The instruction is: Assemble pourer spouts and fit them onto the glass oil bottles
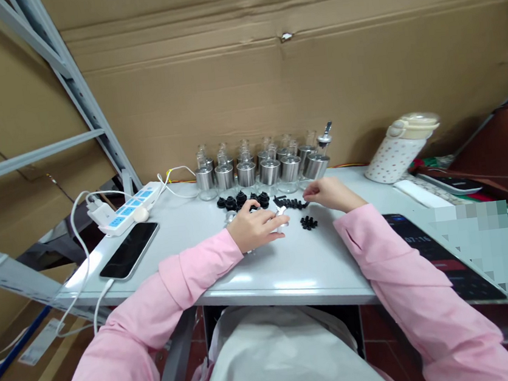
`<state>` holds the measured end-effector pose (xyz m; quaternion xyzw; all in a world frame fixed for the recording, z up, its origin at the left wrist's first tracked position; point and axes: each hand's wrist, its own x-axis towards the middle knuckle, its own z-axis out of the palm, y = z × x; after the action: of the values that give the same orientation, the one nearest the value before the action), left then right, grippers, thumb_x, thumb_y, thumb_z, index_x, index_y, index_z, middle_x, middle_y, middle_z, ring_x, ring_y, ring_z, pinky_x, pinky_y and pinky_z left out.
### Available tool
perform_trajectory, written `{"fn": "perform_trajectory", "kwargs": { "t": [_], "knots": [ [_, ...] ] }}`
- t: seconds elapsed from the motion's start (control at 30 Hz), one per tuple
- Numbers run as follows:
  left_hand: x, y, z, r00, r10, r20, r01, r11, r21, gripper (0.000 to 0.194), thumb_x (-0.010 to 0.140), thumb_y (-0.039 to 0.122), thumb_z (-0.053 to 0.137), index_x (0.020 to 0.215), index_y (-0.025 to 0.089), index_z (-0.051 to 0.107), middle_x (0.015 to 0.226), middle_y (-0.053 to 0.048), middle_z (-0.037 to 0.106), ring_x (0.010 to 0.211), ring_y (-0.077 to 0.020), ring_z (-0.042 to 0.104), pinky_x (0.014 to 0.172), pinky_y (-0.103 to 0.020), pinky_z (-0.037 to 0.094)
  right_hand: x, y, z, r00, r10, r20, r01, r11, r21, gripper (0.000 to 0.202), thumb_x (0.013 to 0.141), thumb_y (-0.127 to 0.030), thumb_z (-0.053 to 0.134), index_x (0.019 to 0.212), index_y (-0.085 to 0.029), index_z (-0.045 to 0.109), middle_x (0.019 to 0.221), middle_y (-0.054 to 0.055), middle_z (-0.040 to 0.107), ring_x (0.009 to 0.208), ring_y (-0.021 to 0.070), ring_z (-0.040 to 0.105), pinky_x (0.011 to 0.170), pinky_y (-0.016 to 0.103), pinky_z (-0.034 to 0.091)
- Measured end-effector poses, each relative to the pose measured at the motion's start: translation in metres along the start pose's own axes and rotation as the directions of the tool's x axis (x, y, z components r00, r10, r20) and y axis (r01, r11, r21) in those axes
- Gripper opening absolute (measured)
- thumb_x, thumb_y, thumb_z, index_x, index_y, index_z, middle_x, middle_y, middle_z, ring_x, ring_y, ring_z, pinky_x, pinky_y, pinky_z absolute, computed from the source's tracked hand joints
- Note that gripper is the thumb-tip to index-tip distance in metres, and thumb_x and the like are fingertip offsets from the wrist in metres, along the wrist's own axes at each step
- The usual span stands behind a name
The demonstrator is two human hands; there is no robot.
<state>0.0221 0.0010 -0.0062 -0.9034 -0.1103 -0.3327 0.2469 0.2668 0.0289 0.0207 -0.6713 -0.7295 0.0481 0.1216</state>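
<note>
My left hand [254,226] is over the middle of the table, its fingers closed round a small shiny silver-white part [281,213] whose exact kind I cannot make out. Partly behind that hand sit several black ribbed stoppers [241,199]. My right hand [328,195] rests at the right end of a row of small black tube-like pieces [293,202], fingertips pinched together; anything between them is hidden. Closer to me lies a small cluster of black pieces [309,223]. Some shiny parts beneath my left hand are mostly covered.
Glass bottles with steel sleeves [246,173] stand in rows at the back; the rightmost carries a pour spout [324,138]. Left are a phone [130,251] and a power strip [131,209] with cables. Right are a spotted tumbler [399,148] and a tablet showing a timer [440,255].
</note>
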Motion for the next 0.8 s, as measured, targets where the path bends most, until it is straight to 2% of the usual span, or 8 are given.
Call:
{"fn": "perform_trajectory", "kwargs": {
  "t": [0.1,0.17,0.37,0.5,0.67,0.8],
  "knots": [
    [0.0,0.0,0.0,1.0,0.004,-0.014,-0.004,1.0,-0.002,0.027,0.092,0.04,0.039,0.103,0.019,0.053,0.081,0.002,0.068,0.069,-0.009,0.061,0.08,-0.032,0.031,0.0,0.001,0.003,0.997,0.004,0.083,-0.001,0.999,-0.037,0.015,0.069,-0.021,0.059,0.079,-0.016,0.07,0.077,0.005,0.069,0.071,0.0171,0.06,0.061,0.024,0.04],
    [0.0,0.0,0.0,1.0,-0.001,-0.016,0.001,1.0,-0.001,0.027,0.092,0.04,0.039,0.103,0.019,0.053,0.08,0.002,0.068,0.068,-0.0092,0.061,0.08,-0.032,0.031,0.001,0.001,0.007,0.995,0.017,0.096,-0.009,0.997,-0.081,0.016,0.069,-0.023,0.061,0.08,-0.017,0.07,0.079,0.006,0.069,0.071,0.0177,0.06,0.061,0.024,0.039],
    [0.0,0.0,0.0,0.998,-0.029,0.054,0.03,0.999,-0.016,0.029,0.093,0.041,0.036,0.104,0.02,0.053,0.083,0.001,0.068,0.07,-0.0097,0.061,0.081,-0.033,0.031,0.001,0.0,0.005,0.997,0.071,0.021,-0.068,0.992,-0.11,0.018,0.074,-0.021,0.052,0.079,-0.018,0.069,0.081,0.006,0.068,0.072,0.0178,0.059,0.062,0.024,0.039],
    [0.0,0.0,-0.001,0.996,-0.038,0.079,0.04,0.999,-0.032,0.03,0.093,0.041,0.036,0.106,0.02,0.053,0.085,0.0,0.068,0.072,-0.01,0.062,0.082,-0.033,0.032,0.0,0.0,0.003,0.996,0.046,0.074,-0.04,0.995,-0.088,0.017,0.07,-0.021,0.055,0.08,-0.017,0.069,0.082,0.006,0.068,0.072,0.0177,0.059,0.062,0.024,0.039],
    [0.0,0.0,-0.001,0.999,-0.026,0.032,0.027,0.999,-0.032,0.03,0.093,0.041,0.036,0.105,0.019,0.053,0.083,0.0,0.069,0.07,-0.01,0.061,0.081,-0.033,0.032,0.001,0.0,0.011,0.993,0.022,0.115,-0.008,0.993,-0.115,0.016,0.068,-0.018,0.056,0.077,-0.015,0.069,0.079,0.007,0.068,0.071,0.018,0.059,0.062,0.024,0.038],
    [0.0,0.0,0.0,0.998,-0.036,0.044,0.038,0.998,-0.042,0.031,0.093,0.041,0.035,0.105,0.019,0.053,0.084,0.0,0.069,0.072,-0.0102,0.062,0.081,-0.033,0.032,0.001,0.0,0.008,0.996,0.066,0.052,-0.061,0.993,-0.097,0.015,0.07,-0.022,0.053,0.075,-0.016,0.066,0.075,0.006,0.068,0.068,0.017,0.058,0.058,0.024,0.037]
  ]
}}
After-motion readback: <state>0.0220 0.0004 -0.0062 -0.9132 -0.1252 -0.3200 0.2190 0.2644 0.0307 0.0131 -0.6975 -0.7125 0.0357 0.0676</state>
